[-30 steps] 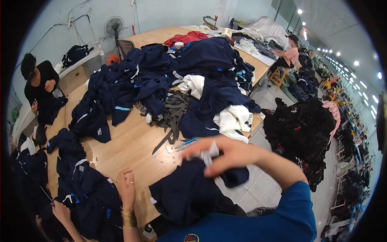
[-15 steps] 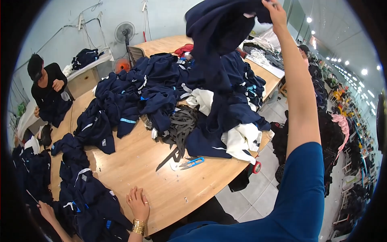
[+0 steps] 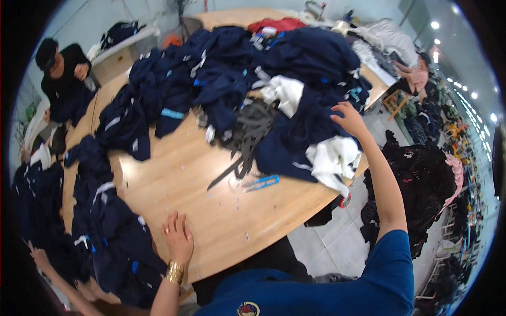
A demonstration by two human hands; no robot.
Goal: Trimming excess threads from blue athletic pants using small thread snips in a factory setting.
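Our open right hand (image 3: 349, 118) hovered over the heaped navy cloth garments (image 3: 295, 63); we judged a careless grab could topple them off the round wooden table (image 3: 221, 210).

The right hand (image 3: 349, 117), which a second ago gripped a dark navy garment low near the table edge and then swung it high overhead, has let it go and now reaches out with spread fingers onto the big heap of navy clothes (image 3: 295, 68), where the thrown piece can no longer be told apart from the rest. The left hand (image 3: 177, 237) has barely shifted, lying flat on the wooden table (image 3: 211, 210) beside the smaller navy pile (image 3: 113, 237), and the view has tilted down toward the tabletop
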